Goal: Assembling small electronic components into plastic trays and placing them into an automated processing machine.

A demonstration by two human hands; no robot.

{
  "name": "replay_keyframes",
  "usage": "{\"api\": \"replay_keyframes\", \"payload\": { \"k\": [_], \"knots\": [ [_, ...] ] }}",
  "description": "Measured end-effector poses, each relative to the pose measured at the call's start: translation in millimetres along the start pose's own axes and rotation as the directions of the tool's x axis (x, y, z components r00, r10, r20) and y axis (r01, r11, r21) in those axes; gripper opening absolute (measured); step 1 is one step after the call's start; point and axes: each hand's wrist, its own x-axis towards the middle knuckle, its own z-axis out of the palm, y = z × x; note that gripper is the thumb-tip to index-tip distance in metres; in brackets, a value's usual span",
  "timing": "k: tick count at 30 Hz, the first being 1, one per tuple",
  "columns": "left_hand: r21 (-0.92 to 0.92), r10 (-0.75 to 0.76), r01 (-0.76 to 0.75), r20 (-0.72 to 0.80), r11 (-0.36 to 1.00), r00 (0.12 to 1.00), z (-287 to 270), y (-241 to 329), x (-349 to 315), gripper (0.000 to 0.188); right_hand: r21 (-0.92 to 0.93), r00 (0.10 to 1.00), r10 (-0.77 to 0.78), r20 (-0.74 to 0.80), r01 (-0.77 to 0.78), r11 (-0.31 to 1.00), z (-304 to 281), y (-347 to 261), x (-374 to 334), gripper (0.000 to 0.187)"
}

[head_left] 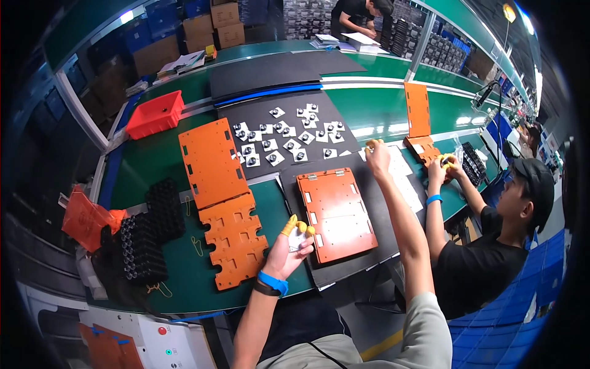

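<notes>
My left hand (289, 254), with yellow finger cots and a blue wristband, is closed on a small white square card (297, 240). It hovers between an opened orange hinged fixture (235, 237) and a closed orange fixture (340, 215). Farther right, my right hand (378, 158) reaches out over white sheets (402, 178). Its fingers are pinched together, and whatever is in them is too small to make out. Beyond the fixtures, several small white squares bearing black round parts (291, 146) lie scattered on a dark mat (335, 117).
Black trays of round parts (138, 249) and an orange bag (86, 218) sit at the left. Behind them is a red bin (155, 115). Black sheets (264, 74) are stacked at the back. On the right, a co-worker (491, 227) handles something beside another orange fixture (418, 114).
</notes>
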Motion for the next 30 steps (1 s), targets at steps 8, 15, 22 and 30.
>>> {"api": "replay_keyframes", "payload": {
  "k": [8, 15, 22, 30],
  "knots": [
    [0.001, 0.041, -0.041, 0.006, 0.999, 0.999, 5.1, 13.2, -5.3, 0.030, -0.077, 0.951, -0.259, 0.172, 0.275, 0.958, 24.7, 31.2, 9.9, 0.014],
    [0.041, 0.076, -0.075, -0.032, 0.996, 0.997, -5.3, 5.4, 11.3, 0.026, 0.010, 0.960, -0.279, 0.039, 0.279, 0.960, -6.9, 21.4, 1.7, 0.010],
    [0.013, 0.057, -0.058, 0.039, 0.998, 0.998, 16.0, 0.9, 16.4, 0.049, 0.572, 0.825, -0.564, -0.033, 0.478, 0.667, -120.3, -151.1, -99.2, 0.020],
    [-0.002, -0.061, 0.061, 0.018, 0.998, 0.998, 18.9, -43.9, 30.6, 0.036, 0.369, 0.850, -0.525, 0.044, 0.474, 0.799, -169.5, -114.7, -125.8, 0.023]
  ]
}}
